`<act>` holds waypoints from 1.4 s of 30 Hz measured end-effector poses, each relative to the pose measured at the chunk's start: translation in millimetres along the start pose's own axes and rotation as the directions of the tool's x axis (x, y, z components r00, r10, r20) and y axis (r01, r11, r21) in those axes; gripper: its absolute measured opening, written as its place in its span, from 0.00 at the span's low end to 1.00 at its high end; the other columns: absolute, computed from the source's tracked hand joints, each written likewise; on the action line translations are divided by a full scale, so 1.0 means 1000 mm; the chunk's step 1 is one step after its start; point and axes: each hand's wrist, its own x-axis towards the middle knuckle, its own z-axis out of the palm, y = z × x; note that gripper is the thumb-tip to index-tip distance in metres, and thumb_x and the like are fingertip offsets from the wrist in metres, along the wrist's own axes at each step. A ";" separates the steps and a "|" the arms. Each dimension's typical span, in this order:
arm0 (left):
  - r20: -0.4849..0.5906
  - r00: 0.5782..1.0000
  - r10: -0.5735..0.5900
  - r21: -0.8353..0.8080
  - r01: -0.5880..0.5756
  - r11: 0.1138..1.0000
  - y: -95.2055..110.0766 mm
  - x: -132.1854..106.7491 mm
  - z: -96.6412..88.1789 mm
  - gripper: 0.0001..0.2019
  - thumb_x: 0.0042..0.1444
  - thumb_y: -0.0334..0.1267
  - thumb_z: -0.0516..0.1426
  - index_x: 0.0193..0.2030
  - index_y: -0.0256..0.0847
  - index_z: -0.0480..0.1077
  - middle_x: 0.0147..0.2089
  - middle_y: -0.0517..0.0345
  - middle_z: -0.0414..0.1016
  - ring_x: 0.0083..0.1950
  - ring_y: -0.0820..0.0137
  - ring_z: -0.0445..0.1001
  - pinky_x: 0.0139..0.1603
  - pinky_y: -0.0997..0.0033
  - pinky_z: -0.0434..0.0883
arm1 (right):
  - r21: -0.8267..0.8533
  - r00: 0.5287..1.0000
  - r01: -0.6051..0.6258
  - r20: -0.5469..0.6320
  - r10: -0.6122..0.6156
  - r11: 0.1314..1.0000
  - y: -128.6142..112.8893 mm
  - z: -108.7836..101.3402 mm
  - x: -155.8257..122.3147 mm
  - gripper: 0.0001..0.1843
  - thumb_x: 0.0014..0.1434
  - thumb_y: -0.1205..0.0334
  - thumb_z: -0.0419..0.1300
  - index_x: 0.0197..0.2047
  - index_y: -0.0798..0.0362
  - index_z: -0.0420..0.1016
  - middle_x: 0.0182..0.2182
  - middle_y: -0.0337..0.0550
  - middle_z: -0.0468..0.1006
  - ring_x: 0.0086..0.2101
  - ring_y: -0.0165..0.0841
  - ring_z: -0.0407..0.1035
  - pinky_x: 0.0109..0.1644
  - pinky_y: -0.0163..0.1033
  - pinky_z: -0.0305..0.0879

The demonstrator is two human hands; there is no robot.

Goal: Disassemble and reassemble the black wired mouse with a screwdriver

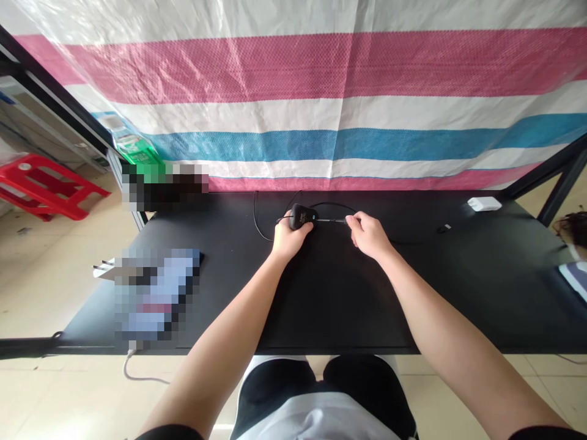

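My left hand [290, 237] is closed around a small rounded black device [301, 216], which looks like a computer mouse. White print and a small pale spot show on its upward side, and a thin black cable [257, 221] runs beside it. My right hand [367, 232] pinches the dark end of a slim rod with a shiny shaft [326, 220], which looks like a screwdriver. The shaft points left and its far end meets the right side of the device. My fingers hide most of its handle. Both hands are just above the black table [321, 293].
A white charger [484, 204] lies at the right back, with a small cable plug [444, 228] nearer the middle. At left are a blurred-out phone [160, 293], a plug adapter [104, 269] and a green-labelled bottle [137, 153]. A striped sheet [298, 67] hangs behind.
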 end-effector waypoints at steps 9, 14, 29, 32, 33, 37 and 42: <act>0.010 1.000 -0.001 -0.017 0.001 1.000 0.001 -0.001 0.000 0.13 0.43 0.43 0.63 0.34 0.39 0.73 0.34 0.59 0.76 0.39 0.64 0.75 0.45 0.66 0.70 | 0.184 0.998 -0.026 0.056 0.016 0.983 0.001 0.002 -0.002 0.15 0.63 0.46 0.50 0.42 0.48 0.62 0.15 0.29 0.69 0.19 0.33 0.66 0.29 0.38 0.63; 0.005 1.000 -0.003 -0.012 0.003 1.000 0.002 -0.001 0.000 0.13 0.42 0.43 0.63 0.35 0.40 0.73 0.33 0.60 0.76 0.38 0.64 0.75 0.44 0.66 0.70 | 0.060 0.999 -0.017 0.030 0.016 0.998 0.001 0.002 -0.001 0.15 0.65 0.45 0.47 0.35 0.47 0.59 0.14 0.31 0.69 0.18 0.33 0.67 0.31 0.39 0.63; -0.004 1.000 -0.018 -0.016 0.017 1.000 0.001 -0.001 -0.001 0.14 0.42 0.44 0.64 0.34 0.40 0.73 0.32 0.59 0.76 0.38 0.64 0.75 0.44 0.66 0.70 | 0.117 0.999 -0.010 0.037 0.006 0.993 0.004 0.003 -0.001 0.13 0.63 0.47 0.49 0.41 0.48 0.59 0.13 0.28 0.67 0.17 0.33 0.65 0.30 0.39 0.62; -0.006 1.000 -0.021 -0.018 0.021 1.000 0.001 -0.002 -0.001 0.13 0.41 0.44 0.64 0.33 0.40 0.73 0.32 0.59 0.76 0.38 0.64 0.75 0.45 0.66 0.71 | 0.021 1.000 -0.004 -0.015 0.005 1.000 0.003 0.003 0.001 0.19 0.64 0.41 0.47 0.32 0.47 0.61 0.13 0.33 0.67 0.18 0.34 0.66 0.30 0.40 0.61; -0.008 1.000 -0.026 -0.019 0.026 0.999 0.002 -0.002 -0.001 0.13 0.41 0.44 0.64 0.33 0.40 0.73 0.32 0.59 0.76 0.39 0.64 0.75 0.45 0.65 0.71 | 0.002 1.000 -0.006 -0.027 0.006 1.000 0.003 0.002 0.001 0.22 0.64 0.39 0.46 0.29 0.47 0.61 0.13 0.35 0.67 0.18 0.35 0.66 0.30 0.40 0.61; -0.014 0.999 -0.038 -0.027 0.038 0.999 0.003 -0.002 0.000 0.13 0.41 0.44 0.64 0.33 0.40 0.73 0.33 0.59 0.76 0.39 0.63 0.75 0.45 0.65 0.71 | 0.027 1.000 0.008 -0.002 -0.008 1.000 0.002 0.002 0.001 0.28 0.64 0.36 0.44 0.24 0.48 0.63 0.13 0.38 0.66 0.21 0.35 0.68 0.32 0.40 0.62; -0.006 1.000 -0.019 -0.031 0.019 0.999 0.002 -0.002 0.000 0.12 0.42 0.44 0.64 0.32 0.40 0.73 0.33 0.59 0.76 0.39 0.64 0.75 0.45 0.66 0.71 | 0.184 0.998 -0.041 0.057 0.031 0.982 0.002 0.003 -0.001 0.15 0.63 0.47 0.50 0.44 0.49 0.62 0.13 0.28 0.65 0.18 0.34 0.64 0.28 0.39 0.61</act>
